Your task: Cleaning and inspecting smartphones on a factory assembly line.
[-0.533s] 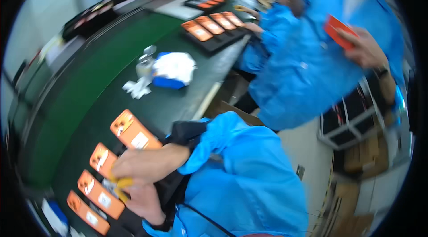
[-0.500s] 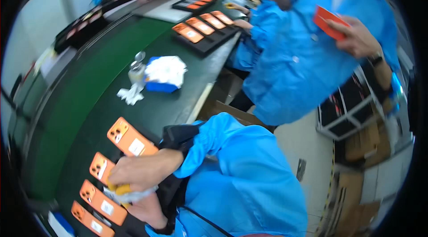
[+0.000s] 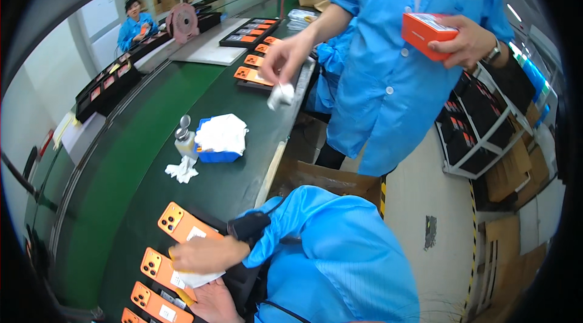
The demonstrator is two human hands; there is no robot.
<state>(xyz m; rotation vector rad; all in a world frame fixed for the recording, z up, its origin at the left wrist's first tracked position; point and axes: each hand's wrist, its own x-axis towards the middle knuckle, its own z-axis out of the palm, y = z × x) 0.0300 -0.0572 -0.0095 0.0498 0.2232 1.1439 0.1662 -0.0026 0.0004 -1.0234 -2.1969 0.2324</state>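
The phone (image 3: 159, 266) between the two hands is bright orange, with a raised camera block in the same colour at its upper left end, dark round lenses set in it and a glossy back; its lower right part is hidden by fingers and cloth. It is second from the top in a slanting row at the near end of the green table (image 3: 228, 184), with an orange phone (image 3: 180, 222) above it and another (image 3: 159, 303) below, both bearing white labels. The right hand (image 3: 206, 254) curls over it from above, closed on a white cloth (image 3: 203, 278) that spreads out beneath the fingers. The left hand (image 3: 214, 302) lies below, palm turned up, a yellow-covered finger at the phone's lower edge; whether it grips the phone I cannot tell. Farther up the table stand a blue box (image 3: 220, 156) of white wipes and a clear bottle (image 3: 185, 143), a crumpled wipe (image 3: 182, 169) beside them.
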